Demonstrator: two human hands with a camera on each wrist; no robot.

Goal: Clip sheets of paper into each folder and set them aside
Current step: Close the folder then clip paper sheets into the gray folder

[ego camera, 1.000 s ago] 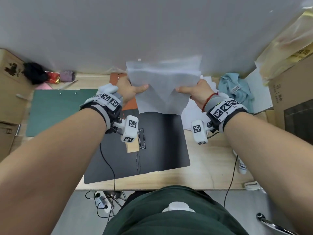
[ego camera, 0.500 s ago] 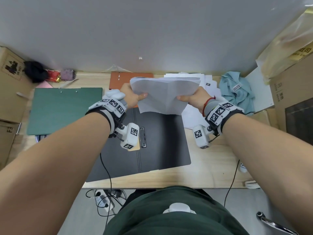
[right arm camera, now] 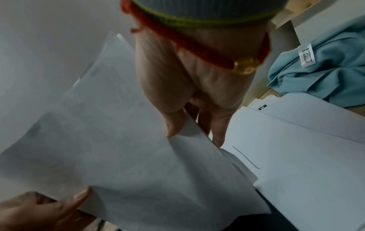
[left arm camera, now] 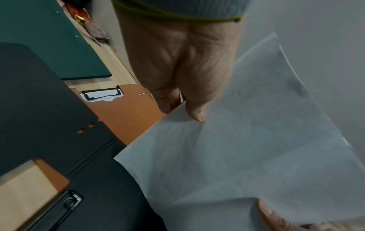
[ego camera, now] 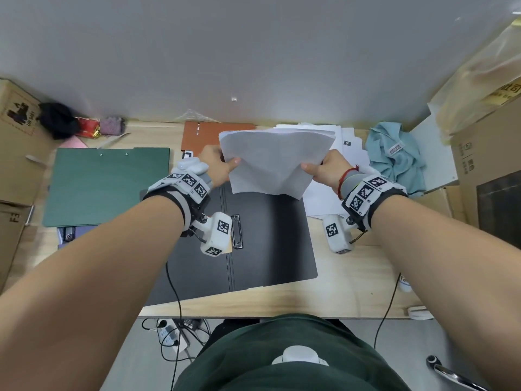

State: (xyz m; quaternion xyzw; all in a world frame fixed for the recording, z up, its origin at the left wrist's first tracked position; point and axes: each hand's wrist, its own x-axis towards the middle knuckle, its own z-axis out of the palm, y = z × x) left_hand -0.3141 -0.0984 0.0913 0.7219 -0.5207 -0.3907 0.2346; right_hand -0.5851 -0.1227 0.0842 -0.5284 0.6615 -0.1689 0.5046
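While both hands grip it, the sheaf of paper [ego camera: 272, 162] hangs in the air over the far half of the open black folder [ego camera: 270, 238], its long axis running left to right, its faces tilted toward the person. The left hand [ego camera: 215, 165] pinches its left edge, thumb on top; the right hand [ego camera: 328, 167] pinches the right edge likewise. Between the grips the sheets buckle. Beneath lie an orange folder [ego camera: 208, 134] at the desk's [ego camera: 352, 289] far edge, a green folder [ego camera: 104, 184] to the left, loose white sheets [ego camera: 352, 145] and a blue cloth [ego camera: 397, 156] to the right.
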